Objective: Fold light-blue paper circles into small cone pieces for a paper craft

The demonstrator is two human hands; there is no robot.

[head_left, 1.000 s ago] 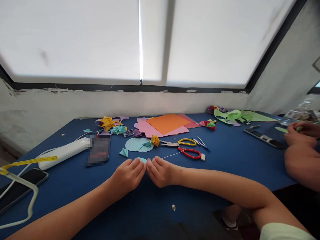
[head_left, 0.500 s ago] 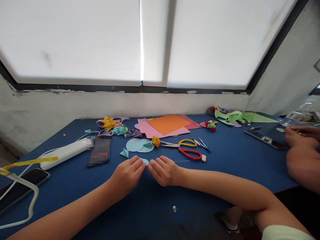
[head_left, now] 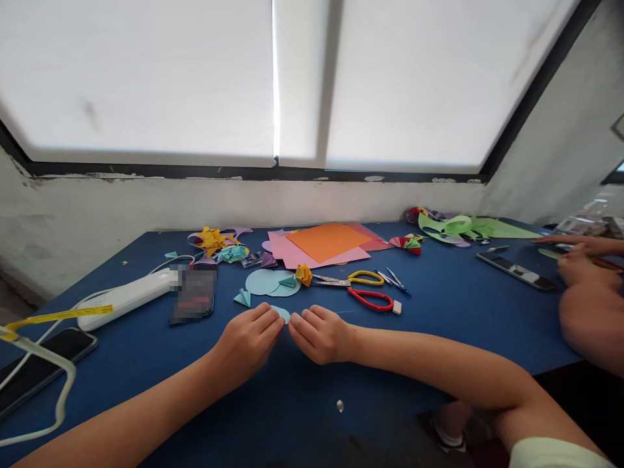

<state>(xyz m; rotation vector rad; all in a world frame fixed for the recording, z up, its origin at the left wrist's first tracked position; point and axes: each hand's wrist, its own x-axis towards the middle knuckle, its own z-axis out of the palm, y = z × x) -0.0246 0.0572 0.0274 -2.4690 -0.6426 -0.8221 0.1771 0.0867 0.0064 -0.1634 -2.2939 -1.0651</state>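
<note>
Between my two hands, low over the near part of the table, is a small light blue paper piece [head_left: 281, 314]. My left hand [head_left: 251, 341] is closed, pinching its left side. My right hand [head_left: 319, 335] has its fingers curled together at the right edge of the same piece; the fingertips hide most of that grip. Just beyond lie light blue paper circles [head_left: 263, 282], a folded blue paper cone [head_left: 242, 298] and a folded yellow-orange paper piece [head_left: 304, 275]. Scissors [head_left: 373, 300] with one red and one yellow handle rest open to the right.
Orange paper [head_left: 329, 242] tops a stack of coloured sheets at the back. An eraser [head_left: 397, 308] and a compass [head_left: 394, 281] lie by the scissors. Phones, a white power strip [head_left: 129, 299] and cables occupy the left. Another person's hands [head_left: 587, 263] work at far right.
My hands stay nearly in place; slightly more of the blue paper shows between them. At far right, the other person's hands have shifted, one now reaching further left across the table.
</note>
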